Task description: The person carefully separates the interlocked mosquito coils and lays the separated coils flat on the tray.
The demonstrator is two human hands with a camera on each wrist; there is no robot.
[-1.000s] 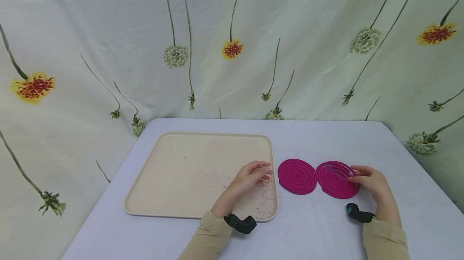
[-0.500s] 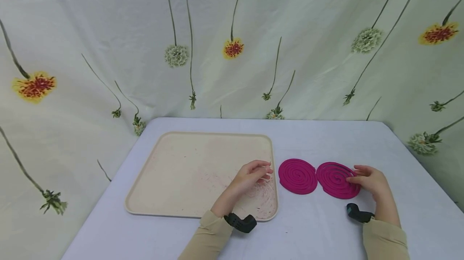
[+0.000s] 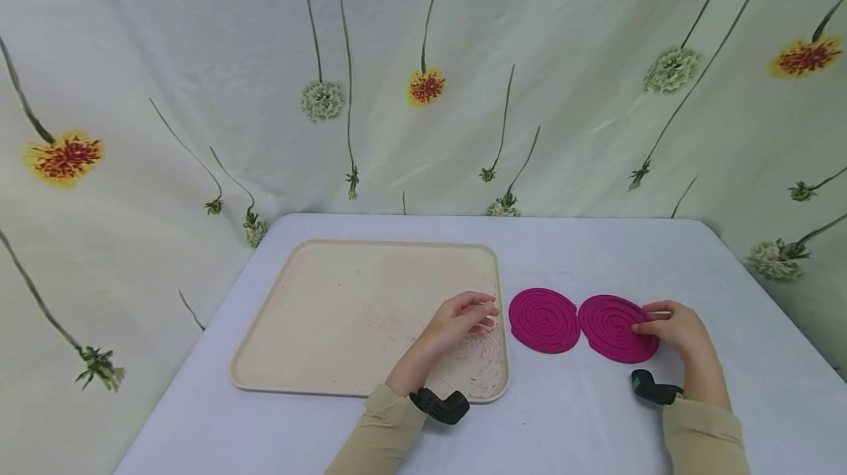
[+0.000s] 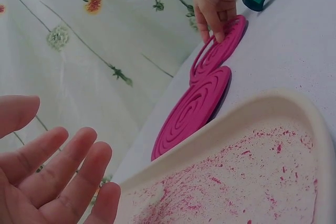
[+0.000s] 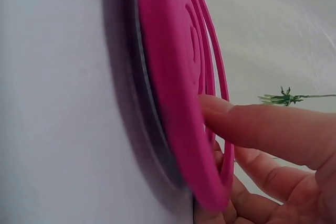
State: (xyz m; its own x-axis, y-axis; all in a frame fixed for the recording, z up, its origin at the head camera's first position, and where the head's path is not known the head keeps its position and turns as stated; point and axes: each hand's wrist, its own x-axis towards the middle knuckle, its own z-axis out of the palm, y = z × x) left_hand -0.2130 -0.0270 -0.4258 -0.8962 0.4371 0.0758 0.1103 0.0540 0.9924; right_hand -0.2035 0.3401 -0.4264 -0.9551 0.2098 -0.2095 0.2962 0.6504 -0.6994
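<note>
Two flat magenta spirals of coiled clay-like strand lie side by side on the white tabletop. The left spiral (image 3: 544, 320) is near the tray's right edge; the right spiral (image 3: 609, 326) touches its side. My right hand (image 3: 684, 329) pinches the right spiral's outer edge, thumb on top and fingers around the rim. Small gaps part its outer strands in the right wrist view, and a dark band shows below it, shadow or backing, I cannot tell. My left hand (image 3: 456, 322) hovers over the tray's right part with relaxed, slightly bent fingers and holds nothing.
A cream rectangular tray (image 3: 331, 306) takes up the left of the table (image 3: 582, 416). Magenta crumbs (image 4: 247, 153) are scattered in its right corner. Behind the table hangs a flower-printed cloth (image 3: 265, 56). Black cameras (image 3: 440, 407) sit on both wrists.
The open gaps between the right spiral's upper strands have narrowed in the head view. My right fingers shift slightly on its edge. My left hand stays still.
</note>
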